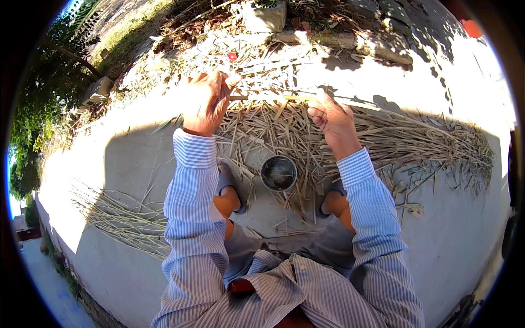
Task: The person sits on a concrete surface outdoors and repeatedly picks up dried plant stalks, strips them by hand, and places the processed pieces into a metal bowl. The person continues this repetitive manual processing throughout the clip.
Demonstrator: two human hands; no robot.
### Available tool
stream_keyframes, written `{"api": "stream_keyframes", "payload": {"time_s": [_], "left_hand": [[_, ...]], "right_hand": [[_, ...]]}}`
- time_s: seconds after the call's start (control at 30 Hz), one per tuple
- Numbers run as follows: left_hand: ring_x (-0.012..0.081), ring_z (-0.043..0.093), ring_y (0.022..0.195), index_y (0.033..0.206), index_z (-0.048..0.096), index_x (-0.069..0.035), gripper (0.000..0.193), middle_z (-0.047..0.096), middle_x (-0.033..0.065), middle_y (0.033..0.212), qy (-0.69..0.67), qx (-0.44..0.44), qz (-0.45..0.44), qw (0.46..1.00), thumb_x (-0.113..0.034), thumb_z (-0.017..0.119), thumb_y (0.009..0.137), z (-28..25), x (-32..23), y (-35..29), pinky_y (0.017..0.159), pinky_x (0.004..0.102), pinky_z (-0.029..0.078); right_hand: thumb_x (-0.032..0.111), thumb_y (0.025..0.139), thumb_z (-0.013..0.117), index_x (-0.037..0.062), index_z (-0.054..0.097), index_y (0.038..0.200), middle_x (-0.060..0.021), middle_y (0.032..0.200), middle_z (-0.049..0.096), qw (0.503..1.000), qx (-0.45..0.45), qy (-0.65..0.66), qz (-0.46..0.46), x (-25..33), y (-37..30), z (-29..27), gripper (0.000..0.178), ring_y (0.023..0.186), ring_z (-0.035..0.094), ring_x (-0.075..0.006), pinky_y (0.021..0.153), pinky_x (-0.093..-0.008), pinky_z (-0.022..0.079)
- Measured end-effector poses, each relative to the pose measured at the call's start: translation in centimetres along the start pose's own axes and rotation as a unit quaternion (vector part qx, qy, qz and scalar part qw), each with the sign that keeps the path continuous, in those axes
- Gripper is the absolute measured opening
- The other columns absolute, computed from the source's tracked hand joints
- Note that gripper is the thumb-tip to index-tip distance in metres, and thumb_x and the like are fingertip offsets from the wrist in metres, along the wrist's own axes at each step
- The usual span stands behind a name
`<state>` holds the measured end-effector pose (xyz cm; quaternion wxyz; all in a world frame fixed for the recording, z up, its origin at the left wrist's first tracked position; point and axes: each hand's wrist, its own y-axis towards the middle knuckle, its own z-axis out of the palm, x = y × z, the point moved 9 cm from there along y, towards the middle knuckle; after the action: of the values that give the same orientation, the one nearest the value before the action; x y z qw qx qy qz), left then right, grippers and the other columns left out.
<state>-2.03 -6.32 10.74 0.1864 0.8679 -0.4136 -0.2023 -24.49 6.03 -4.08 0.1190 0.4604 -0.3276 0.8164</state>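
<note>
A long pale dry stalk (298,98) runs level between my two hands, above the litter of cut stems. My left hand (206,104) is closed on its left end, the back of the hand upward. My right hand (332,120) pinches it further right between thumb and fingers, the other fingers curled. Past my right hand the stalk appears to continue rightward over a big bundle of dry stalks (421,139). Loose stalk pieces (268,128) lie heaped below the hands. A round metal bowl (279,174) of dark liquid stands between my feet.
A smaller bundle of thin greenish stalks (123,216) lies at the left on the concrete ground (134,158). Stone blocks (265,19) and a log-like piece (383,50) edge the far side. A small red object (232,56) lies among sunlit scraps. Leafy plants (30,131) border the left.
</note>
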Motion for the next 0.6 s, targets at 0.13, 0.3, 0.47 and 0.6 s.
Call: {"api": "stream_keyframes", "payload": {"time_s": [0.13,0.3,0.47,0.6], "left_hand": [[0.0248,0.058,0.08,0.089,0.061,-0.007,0.026,0.064,0.0073,0.076,-0.022,0.032,0.114,0.993,-0.031,0.067,0.08,4.2,-6.0,-0.6,0.073,0.0404,0.04],[0.0219,0.059,0.074,0.082,0.061,-0.009,0.019,0.065,0.0013,0.071,-0.118,-0.006,0.057,0.991,-0.022,0.073,0.075,2.8,-3.2,0.5,0.072,0.0379,0.039],[0.0216,0.06,0.073,0.076,0.057,-0.01,0.02,0.066,0.001,0.071,0.024,0.024,-0.04,0.999,-0.015,0.075,0.069,0.9,4.6,-0.9,0.074,0.0382,0.039],[0.0228,0.062,0.077,0.084,0.063,-0.007,0.02,0.067,0.0035,0.076,-0.068,0.057,0.038,0.995,-0.02,0.074,0.074,2.8,-1.1,-0.4,0.074,0.0361,0.041]], "right_hand": [[0.024,0.093,0.06,-0.0022,0.058,0.108,-0.009,0.09,0.066,0.999,0.032,0.013,-0.006,-0.4,0.2,1.1,0.031,0.075,0.065,-0.0119,0.058,-0.021,0.051],[0.02,0.094,0.057,-0.0021,0.055,0.115,-0.0128,0.101,0.064,0.995,0.002,0.086,-0.05,1.9,1.3,-1.9,0.03,0.086,0.063,-0.0165,0.068,-0.0248,0.053],[0.017,0.096,0.053,-0.0021,0.055,0.119,-0.0138,0.109,0.065,0.986,-0.088,0.098,-0.101,5.6,2.2,-7.9,0.03,0.092,0.065,-0.0196,0.072,-0.0245,0.053],[0.014,0.097,0.051,-0.0043,0.053,0.119,-0.0153,0.108,0.064,0.991,-0.034,0.082,-0.104,4.6,0.9,-5.7,0.029,0.094,0.065,-0.0208,0.071,-0.0255,0.054]]}}
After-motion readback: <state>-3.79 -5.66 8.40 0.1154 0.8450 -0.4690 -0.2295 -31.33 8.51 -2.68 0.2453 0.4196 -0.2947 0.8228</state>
